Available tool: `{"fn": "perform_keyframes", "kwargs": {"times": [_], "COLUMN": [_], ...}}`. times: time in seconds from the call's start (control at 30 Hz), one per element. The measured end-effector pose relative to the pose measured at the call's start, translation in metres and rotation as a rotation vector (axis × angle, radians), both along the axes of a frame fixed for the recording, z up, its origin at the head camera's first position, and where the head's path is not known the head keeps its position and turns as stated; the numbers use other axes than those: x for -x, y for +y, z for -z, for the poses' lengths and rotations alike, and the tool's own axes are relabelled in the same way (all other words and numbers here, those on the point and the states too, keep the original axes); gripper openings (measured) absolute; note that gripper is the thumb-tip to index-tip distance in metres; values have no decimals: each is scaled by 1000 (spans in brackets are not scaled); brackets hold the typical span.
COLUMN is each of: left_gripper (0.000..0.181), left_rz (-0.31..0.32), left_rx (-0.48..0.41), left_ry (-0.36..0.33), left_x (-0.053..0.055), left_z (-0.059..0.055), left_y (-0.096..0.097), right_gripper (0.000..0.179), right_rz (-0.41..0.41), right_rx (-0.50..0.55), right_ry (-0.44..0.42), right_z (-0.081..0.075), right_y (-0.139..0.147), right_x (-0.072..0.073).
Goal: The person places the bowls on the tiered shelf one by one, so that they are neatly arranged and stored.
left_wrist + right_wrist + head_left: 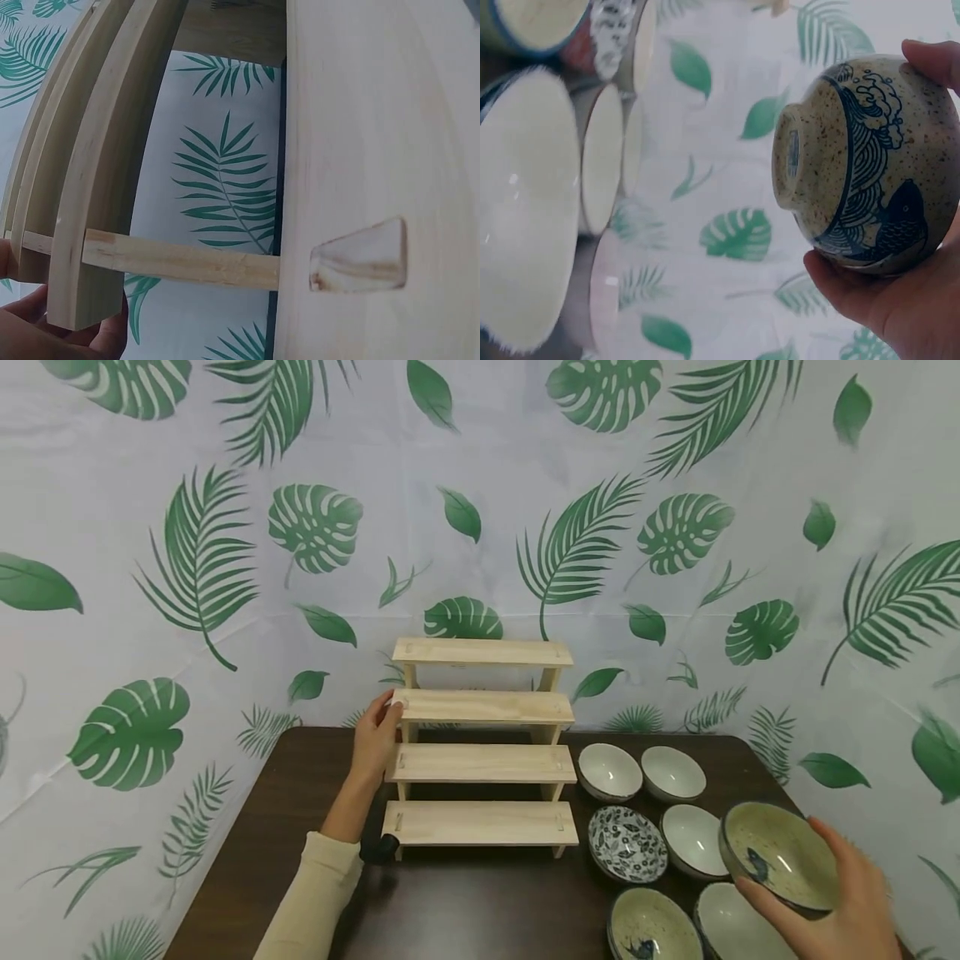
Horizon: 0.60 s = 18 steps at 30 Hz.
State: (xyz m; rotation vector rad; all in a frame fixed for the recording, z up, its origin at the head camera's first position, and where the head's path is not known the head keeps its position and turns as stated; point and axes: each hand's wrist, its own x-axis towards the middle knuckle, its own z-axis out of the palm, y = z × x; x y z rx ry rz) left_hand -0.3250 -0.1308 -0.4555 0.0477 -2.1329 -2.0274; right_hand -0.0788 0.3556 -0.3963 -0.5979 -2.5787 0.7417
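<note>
My left hand [372, 742] holds the left end of the second-highest board of a four-step wooden display shelf [480, 763]. In the left wrist view its fingers [75, 341] curl around a board's end. On the right, my right hand [855, 897] grips a speckled beige-green bowl [787, 852] by its side, raised above the other bowls. The right wrist view shows the outside of this bowl [877, 172], with a blue fish and wave pattern; it is tilted sideways there, foot ring toward the left.
Right of the shelf stand white bowls [673, 772], a black-and-white floral bowl [627, 845] and another beige-green fish bowl [654, 927], close together on the dark table [450, 910]. A leaf-print cloth [480, 468] hangs behind. A black object [380, 849] is at my left wrist.
</note>
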Motion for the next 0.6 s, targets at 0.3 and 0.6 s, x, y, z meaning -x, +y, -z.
{"fn": "perform_keyframes", "kwargs": {"times": [0.3,0.6], "left_gripper": [54,53], "left_rz": [7,6], "left_rx": [-41,-33], "left_ry": [0,-9], "left_x": [4,-1], "left_z": [-5,0], "left_y": [4,3], "right_gripper": [119,117], "right_rz": [-101,-226], "right_rx": [34,94], "right_ry": [-24,-15], "right_z": [-22,-19], "right_y": [-25,-51], "right_x": [8,10]}}
